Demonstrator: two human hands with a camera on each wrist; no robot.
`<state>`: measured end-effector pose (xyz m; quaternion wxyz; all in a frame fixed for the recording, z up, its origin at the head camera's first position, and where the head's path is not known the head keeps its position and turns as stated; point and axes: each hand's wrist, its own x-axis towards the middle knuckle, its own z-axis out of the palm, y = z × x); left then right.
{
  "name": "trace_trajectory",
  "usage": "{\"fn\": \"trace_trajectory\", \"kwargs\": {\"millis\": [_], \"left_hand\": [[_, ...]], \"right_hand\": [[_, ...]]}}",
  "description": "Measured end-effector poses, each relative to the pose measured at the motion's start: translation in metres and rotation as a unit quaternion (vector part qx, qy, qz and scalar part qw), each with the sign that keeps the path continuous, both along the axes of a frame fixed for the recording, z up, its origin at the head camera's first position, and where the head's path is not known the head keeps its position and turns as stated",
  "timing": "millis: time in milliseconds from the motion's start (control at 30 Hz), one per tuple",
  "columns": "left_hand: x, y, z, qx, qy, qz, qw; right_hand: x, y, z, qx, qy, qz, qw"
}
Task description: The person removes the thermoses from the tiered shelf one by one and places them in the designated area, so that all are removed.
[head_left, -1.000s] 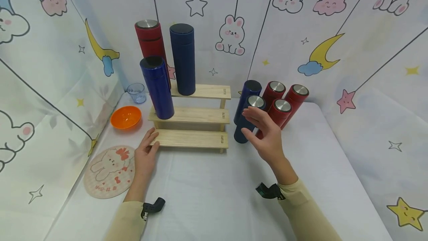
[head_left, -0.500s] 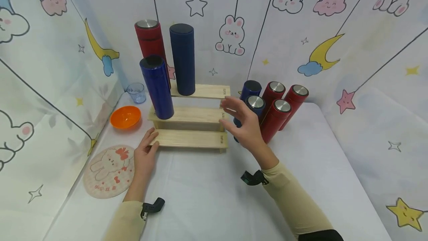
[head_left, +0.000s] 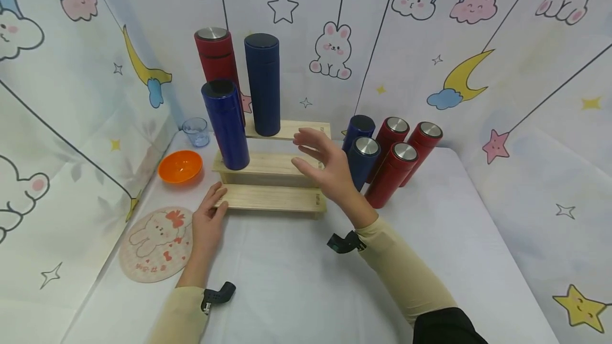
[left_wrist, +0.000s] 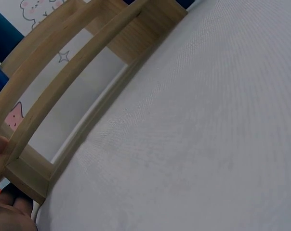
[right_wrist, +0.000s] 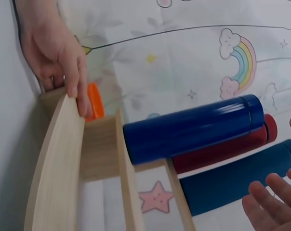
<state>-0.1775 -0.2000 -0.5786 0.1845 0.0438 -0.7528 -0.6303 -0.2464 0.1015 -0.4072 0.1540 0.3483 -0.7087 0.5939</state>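
Observation:
A three-step wooden rack [head_left: 272, 198] stands mid-table. On it stand a glossy blue flask [head_left: 225, 124] on the middle step and a red flask [head_left: 216, 58] and a dark blue flask [head_left: 262, 85] on the top step. My left hand [head_left: 209, 217] lies flat with straight fingers touching the left end of the lowest step [right_wrist: 54, 159]. My right hand [head_left: 323, 166] hovers open above the rack's right part, holding nothing. Right of the rack stand two blue flasks [head_left: 362, 159] and three red flasks [head_left: 393, 173].
An orange bowl [head_left: 180, 166] and a clear glass [head_left: 195, 131] sit left of the rack. A round bunny mat [head_left: 156, 244] lies front left. Cartoon-printed curtain walls [head_left: 502, 68] close in the table on three sides. White cloth [left_wrist: 208, 144] covers the table.
My right hand has moved left, from in front of the flasks on the right to over the rack's right part. The left hand has stayed at the lowest step.

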Motion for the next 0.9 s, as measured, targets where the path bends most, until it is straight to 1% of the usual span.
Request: {"fn": "trace_trajectory", "kwargs": {"millis": [133,300,600,767,900], "left_hand": [[-0.001,0.000,0.000,-0.002,0.001,0.004,1.0000],[-0.001,0.001,0.000,-0.011,-0.006,0.008,0.9999],[0.001,0.001,0.000,-0.007,0.002,0.002,1.0000],[0.002,0.001,0.002,-0.007,0.004,0.001,1.0000],[0.001,0.001,0.002,-0.007,0.001,0.000,1.0000]], "right_hand": [[-0.003,-0.010,0.005,0.008,0.002,0.007,1.000],[-0.006,-0.017,0.007,0.014,-0.002,0.012,1.000],[-0.010,-0.026,0.007,0.008,-0.013,0.015,1.000],[-0.014,-0.033,0.009,-0.001,-0.015,0.029,0.999],[-0.017,-0.039,0.009,0.008,-0.021,0.028,0.999]]}}
